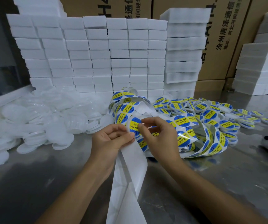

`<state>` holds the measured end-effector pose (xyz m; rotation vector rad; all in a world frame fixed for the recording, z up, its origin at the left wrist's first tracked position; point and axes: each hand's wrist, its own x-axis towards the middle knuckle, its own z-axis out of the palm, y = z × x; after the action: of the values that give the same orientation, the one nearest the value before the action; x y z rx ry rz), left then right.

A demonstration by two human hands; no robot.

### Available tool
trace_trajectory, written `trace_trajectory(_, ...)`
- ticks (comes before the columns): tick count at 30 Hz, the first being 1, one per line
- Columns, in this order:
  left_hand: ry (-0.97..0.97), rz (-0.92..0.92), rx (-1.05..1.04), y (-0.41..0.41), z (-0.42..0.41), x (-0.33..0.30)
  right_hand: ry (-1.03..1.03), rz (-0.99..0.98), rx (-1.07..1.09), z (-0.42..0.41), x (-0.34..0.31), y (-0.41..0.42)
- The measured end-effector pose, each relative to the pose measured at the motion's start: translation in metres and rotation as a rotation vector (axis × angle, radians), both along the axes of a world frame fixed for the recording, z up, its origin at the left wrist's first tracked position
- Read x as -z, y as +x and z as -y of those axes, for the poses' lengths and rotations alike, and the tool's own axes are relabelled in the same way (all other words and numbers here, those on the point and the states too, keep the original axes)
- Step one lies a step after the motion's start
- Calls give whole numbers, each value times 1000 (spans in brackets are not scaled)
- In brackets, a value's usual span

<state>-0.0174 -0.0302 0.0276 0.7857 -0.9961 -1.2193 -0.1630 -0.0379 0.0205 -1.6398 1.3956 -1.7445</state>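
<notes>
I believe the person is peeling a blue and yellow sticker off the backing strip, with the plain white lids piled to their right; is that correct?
Not quite: the head view shows the plain white lids piled to their left. The right hand does peel the blue and yellow sticker off the backing strip.

The round blue-and-yellow paper sticker at centre reads "SOLDERING PASTE" in black on its yellow band, with "助焊膏" beside it. The same wording repeats along the white paper backing strip and on the round white lids at 3 o'clock. The brown cardboard box at 1 o'clock bears "沧州唐泽通信" and "地址:河北河间".
</notes>
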Motion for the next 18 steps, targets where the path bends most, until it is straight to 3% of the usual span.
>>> trace_trajectory(8,-19,-103,146,0,1,1,55,32,-253,-2,0,1)
trace_trajectory(12,-29,-34,237,-4,-1,4,10,150,-237,0,-6,-3)
trace_trajectory(18,-96,84,212,-7,-4,3,120,90,-250,1,-3,-8)
